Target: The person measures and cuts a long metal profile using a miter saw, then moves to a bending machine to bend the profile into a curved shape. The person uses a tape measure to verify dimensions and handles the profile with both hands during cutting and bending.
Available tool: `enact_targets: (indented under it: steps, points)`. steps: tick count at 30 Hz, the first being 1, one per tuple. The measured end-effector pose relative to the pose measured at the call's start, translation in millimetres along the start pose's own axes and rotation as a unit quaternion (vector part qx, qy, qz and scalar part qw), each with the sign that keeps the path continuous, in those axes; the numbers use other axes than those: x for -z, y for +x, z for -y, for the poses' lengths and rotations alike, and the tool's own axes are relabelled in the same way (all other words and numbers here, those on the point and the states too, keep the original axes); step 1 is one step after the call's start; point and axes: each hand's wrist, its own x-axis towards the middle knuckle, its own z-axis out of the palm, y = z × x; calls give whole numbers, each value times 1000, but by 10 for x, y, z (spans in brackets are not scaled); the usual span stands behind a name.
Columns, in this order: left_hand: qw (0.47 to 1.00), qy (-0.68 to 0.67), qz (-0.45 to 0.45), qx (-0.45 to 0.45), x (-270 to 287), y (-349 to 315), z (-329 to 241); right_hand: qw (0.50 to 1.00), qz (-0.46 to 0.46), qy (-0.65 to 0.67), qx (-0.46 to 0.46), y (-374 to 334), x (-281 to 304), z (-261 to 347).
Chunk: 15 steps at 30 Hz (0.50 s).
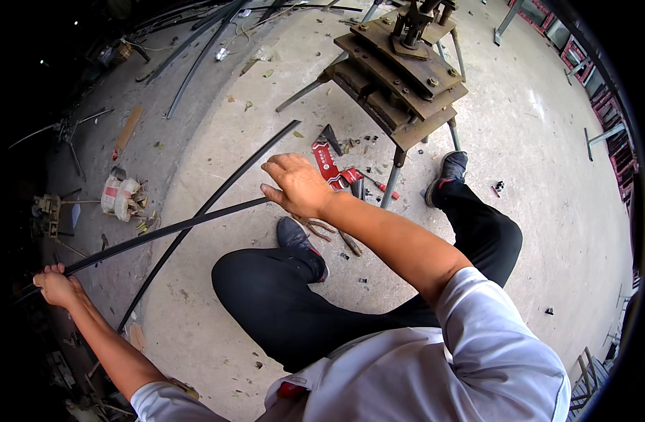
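A long black strip (160, 231), a narrow profile, runs from the far left toward the middle of the view. My left hand (56, 287) is closed around it near its left end. My right hand (299, 186) is at the other end, thumb and fingers apart; the strip meets the hand by the thumb, and whatever lies under the palm is hidden. A second dark strip (208, 204) crosses beneath the first, slanting up to the right. Below my right hand, pliers (315, 226) lie on the floor beside my shoe.
A heavy steel press-like fixture (407, 77) on legs stands ahead, right of centre. Red packaging (325, 163) and a red-handled screwdriver (387, 188) lie before it. At left are a wrapped roll (120, 197), a cardboard strip (128, 130) and more long bars (199, 67).
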Motion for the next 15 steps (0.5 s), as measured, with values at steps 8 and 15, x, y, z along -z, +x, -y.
enact_targets:
  steps: [8,15]
  points:
    - [981,13,179,-79,-104,-381,-795,991,-64,116,-18,596,546,555]
    - [880,195,345,-262,160,-1308,-80,963,-87,244,-70,933,919,808]
